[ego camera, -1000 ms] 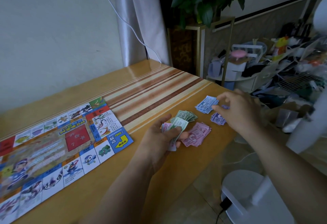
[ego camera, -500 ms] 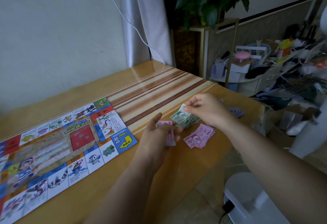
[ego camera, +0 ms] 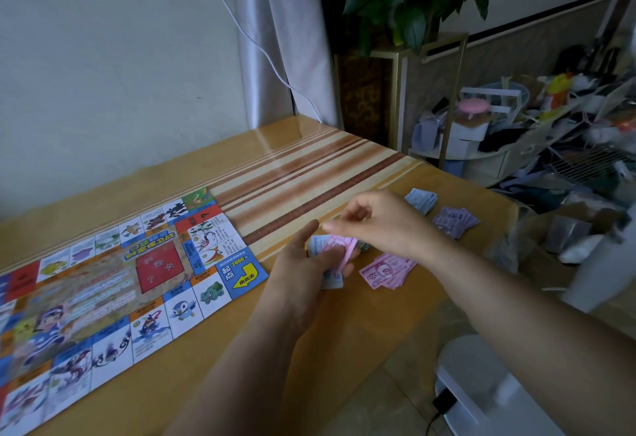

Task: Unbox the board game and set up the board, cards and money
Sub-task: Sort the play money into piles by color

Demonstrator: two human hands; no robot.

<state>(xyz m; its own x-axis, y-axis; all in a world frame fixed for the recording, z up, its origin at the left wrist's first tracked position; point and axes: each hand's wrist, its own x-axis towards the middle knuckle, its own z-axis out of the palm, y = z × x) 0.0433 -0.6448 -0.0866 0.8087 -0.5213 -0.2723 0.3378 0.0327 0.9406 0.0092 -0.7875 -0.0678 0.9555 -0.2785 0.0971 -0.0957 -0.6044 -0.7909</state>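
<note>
The colourful game board point(ego camera: 103, 280) lies unfolded on the left part of the wooden table point(ego camera: 309, 167). My left hand point(ego camera: 303, 263) holds a small stack of play money point(ego camera: 332, 256), with a pink note on top. Just above it, my right hand point(ego camera: 382, 222) pinches the top edge of that pink note. Sorted piles lie on the table to the right: pink notes point(ego camera: 387, 270), purple notes point(ego camera: 454, 220) and blue notes point(ego camera: 421, 198). A green pile is mostly hidden behind my right hand.
The table's right edge runs just past the money piles. Beyond it stand a potted plant on a gold-framed stand point(ego camera: 406, 67), a cluttered heap of household things point(ego camera: 550, 132) and a white fan base point(ego camera: 481, 394) on the floor. A white cable point(ego camera: 261, 46) hangs along the wall.
My right hand has left the green note on the green pile and come back to my left hand's stack, where it now pinches a pink note. The blue and purple piles are uncovered again.
</note>
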